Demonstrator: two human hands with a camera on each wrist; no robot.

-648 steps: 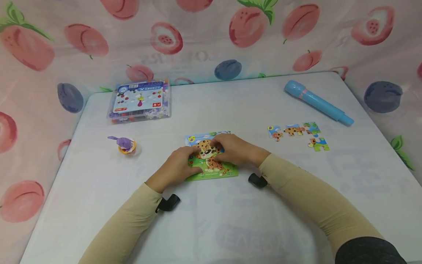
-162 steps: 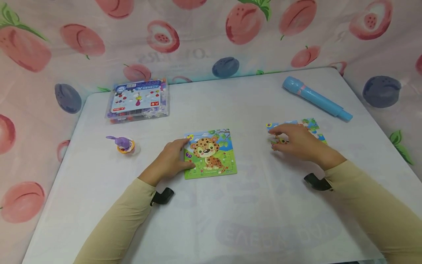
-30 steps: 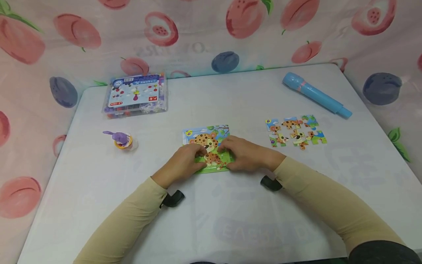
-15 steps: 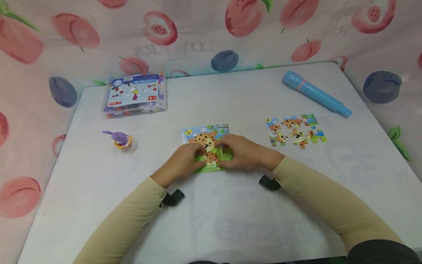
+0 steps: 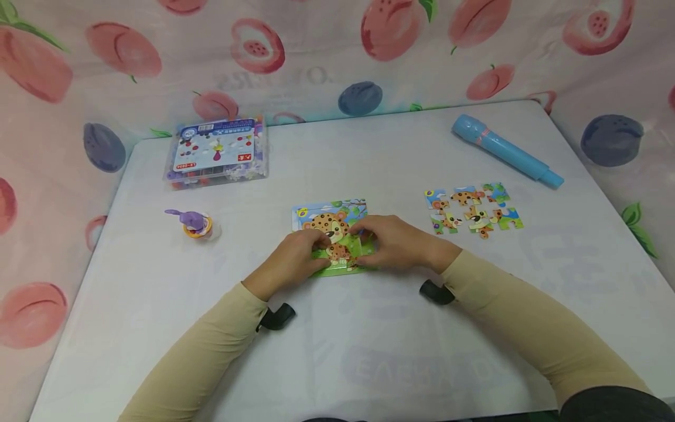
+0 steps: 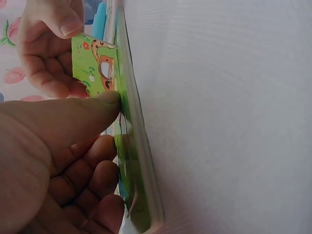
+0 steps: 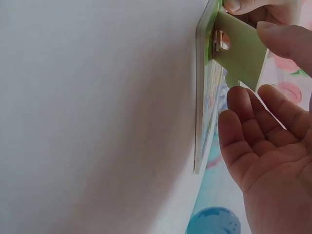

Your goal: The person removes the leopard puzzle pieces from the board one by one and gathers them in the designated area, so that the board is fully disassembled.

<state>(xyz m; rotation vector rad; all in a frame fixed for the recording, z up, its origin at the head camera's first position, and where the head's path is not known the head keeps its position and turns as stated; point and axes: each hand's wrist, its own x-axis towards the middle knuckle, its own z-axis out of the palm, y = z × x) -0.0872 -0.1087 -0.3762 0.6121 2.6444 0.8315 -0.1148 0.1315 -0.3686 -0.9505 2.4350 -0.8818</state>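
A square leopard jigsaw puzzle (image 5: 327,221) lies in its flat tray in the middle of the table. A green corner puzzle piece (image 6: 90,66) with flowers and part of a tail stands tilted up from the puzzle's lower right. My right hand (image 5: 398,243) pinches this piece between thumb and fingers; in the right wrist view its plain back (image 7: 241,48) shows. My left hand (image 5: 290,255) rests on the puzzle's left part, thumb (image 6: 105,100) beside the raised piece's base and other fingers curled against the surface. Both hands hide parts of the picture.
Several loose puzzle pieces (image 5: 466,196) lie in rows right of the puzzle. A blue tube-shaped object (image 5: 506,150) lies at the back right. At the back left is a clear box of colourful parts (image 5: 215,153); a small purple-topped toy (image 5: 194,223) stands in front of it.
Since the oldest frame, more pieces lie at the right. My right hand has come back from them to the puzzle. Over the last second the lower-right piece has tipped up out of the tray.
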